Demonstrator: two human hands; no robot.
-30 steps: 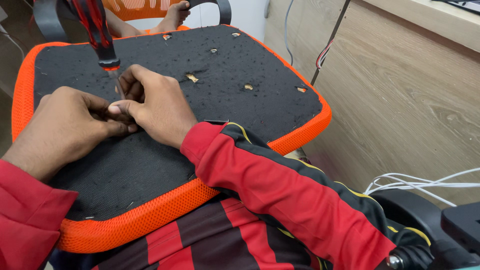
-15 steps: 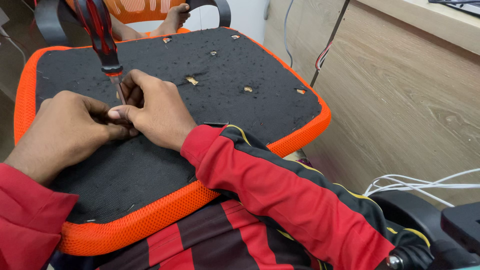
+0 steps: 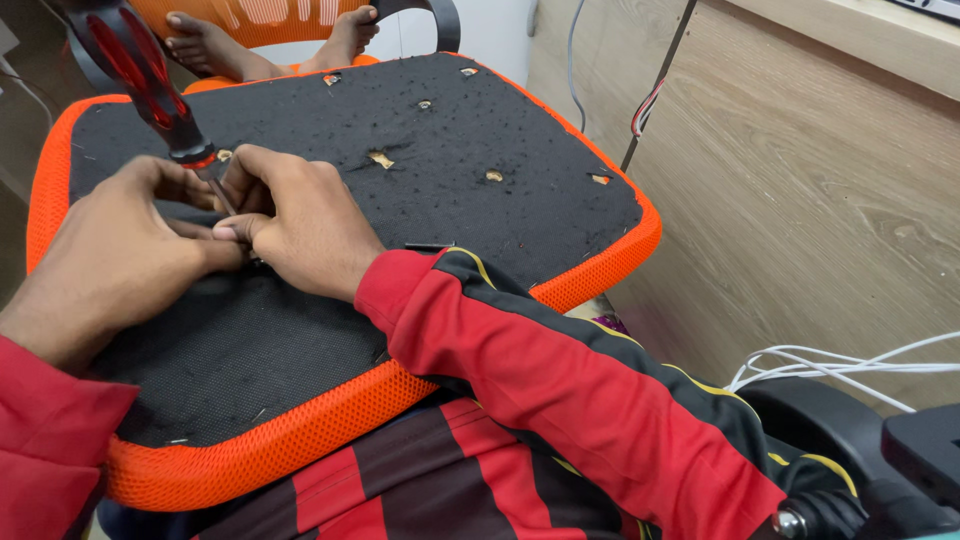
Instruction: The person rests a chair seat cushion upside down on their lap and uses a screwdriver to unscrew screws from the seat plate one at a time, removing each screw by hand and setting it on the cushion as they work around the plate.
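Crowding mid-seat (image 3: 480, 230), both hands (image 3: 300, 225), edges distant.

Bright and even, soft indoor light from above, no hard glare. Only weak shadows under the left hand (image 3: 110, 255) and the right hand (image 3: 300, 225), falling on the black seat base (image 3: 480, 220). Slight motion blur on the red-and-black screwdriver handle (image 3: 135, 70) at 11 o'clock. Sharp focus in the centre, fabric grain and holes clearly readable. Some wide-angle stretching at 4 and 5 o'clock, where the red sleeve (image 3: 600, 400) looks enlarged. Small pale sheen on the wooden panel (image 3: 830, 200) at 3 o'clock. Saturated orange at the rim.
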